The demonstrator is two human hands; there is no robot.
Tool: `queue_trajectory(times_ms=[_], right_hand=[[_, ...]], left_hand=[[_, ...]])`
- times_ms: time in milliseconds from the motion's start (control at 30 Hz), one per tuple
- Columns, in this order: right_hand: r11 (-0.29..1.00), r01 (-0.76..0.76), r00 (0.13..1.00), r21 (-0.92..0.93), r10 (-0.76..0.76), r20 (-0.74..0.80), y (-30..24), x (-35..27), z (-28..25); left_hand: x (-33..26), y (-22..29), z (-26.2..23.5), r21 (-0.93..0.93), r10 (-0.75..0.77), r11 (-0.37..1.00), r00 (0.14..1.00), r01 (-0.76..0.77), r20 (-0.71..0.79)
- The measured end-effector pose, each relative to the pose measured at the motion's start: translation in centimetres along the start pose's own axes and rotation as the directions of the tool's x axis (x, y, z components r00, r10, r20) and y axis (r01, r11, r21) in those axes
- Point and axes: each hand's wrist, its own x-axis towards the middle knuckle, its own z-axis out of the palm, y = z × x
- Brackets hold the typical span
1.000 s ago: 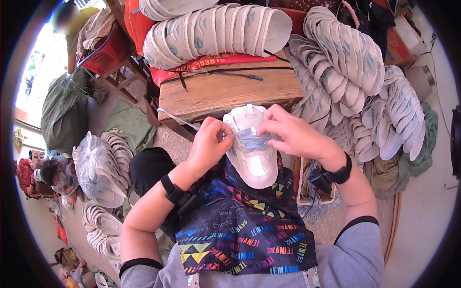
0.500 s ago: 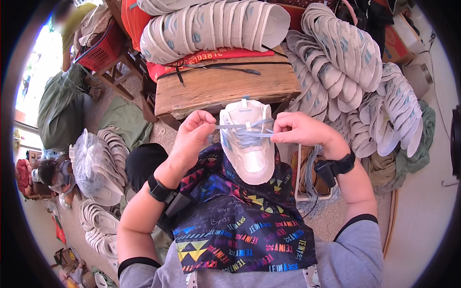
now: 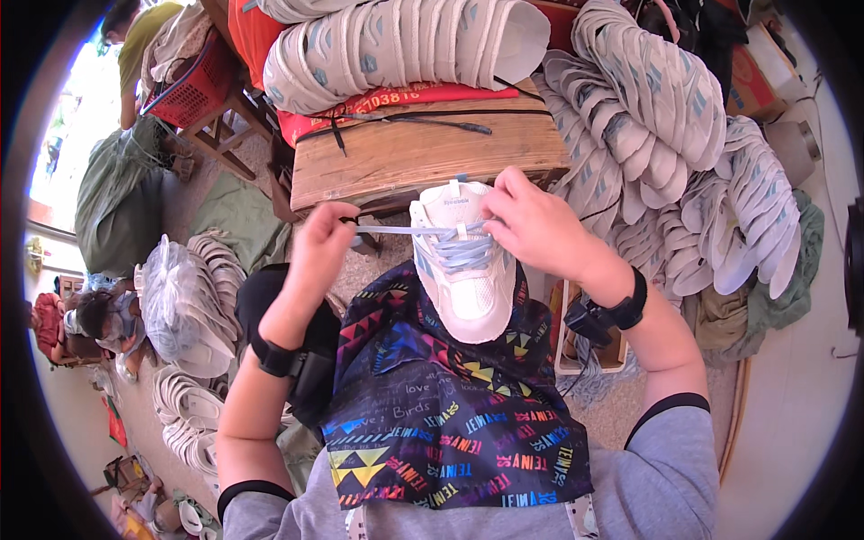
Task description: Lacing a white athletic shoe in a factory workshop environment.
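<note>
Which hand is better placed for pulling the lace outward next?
Probably the left hand: it holds the lace stretched straight, out to the left of the white shoe. The right hand is close over the lacing; its exact hold is unclear.

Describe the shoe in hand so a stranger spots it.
Find the wooden bench at top centre. At its near edge, beside the right hand, is a white shoe, toe toward the patterned apron. Unlike the stacked uppers nearby, it is single, its blue-grey lace stretched to the left hand.
</note>
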Motion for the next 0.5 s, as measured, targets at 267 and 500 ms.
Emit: queue_trajectory(times_ms=[267,500], right_hand=[[0.995,0.075,0.967,0.062,-0.088,0.237,1.8,0.4,0.3],[0.575,-0.613,0.784,0.542,0.355,0.51,1.6,0.9,-1.6]], left_hand=[[-1.4,3.0,6.7,0.387,0.33,0.865,0.943,-0.319,0.039],[-0.7,2.0,7.4,0.288,0.153,0.94,0.982,-0.18,0.113]])
